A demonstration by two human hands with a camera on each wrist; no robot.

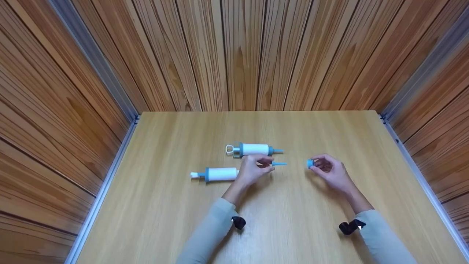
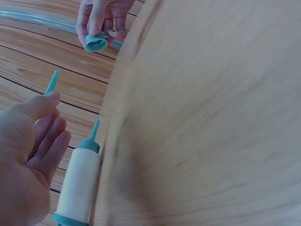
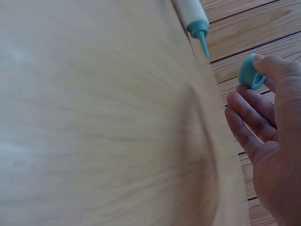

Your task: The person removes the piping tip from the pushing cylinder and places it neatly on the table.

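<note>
Between thumb and fingertips, my left hand (image 1: 253,169) pinches a slim teal nozzle (image 1: 279,164), its tapered tip pointing right. My right hand (image 1: 331,171) holds a teal ring-shaped cap (image 1: 310,163) by its rim; the cap's hollow inside shows in the left wrist view. A gap separates the nozzle and the cap. Just beyond my left hand lies a white syringe-like tube (image 1: 255,149) with a teal nozzle end and a looped handle. A second white tube (image 1: 221,174) lies nearer, left of my left hand, with a plunger at its left; its right end is hidden behind the hand.
All of it is on a light wooden table (image 1: 165,139). Wood-plank walls (image 1: 242,55) stand behind and at both sides, with grey metal rails (image 1: 99,194) along the table's side edges. A small black camera is on each sleeve.
</note>
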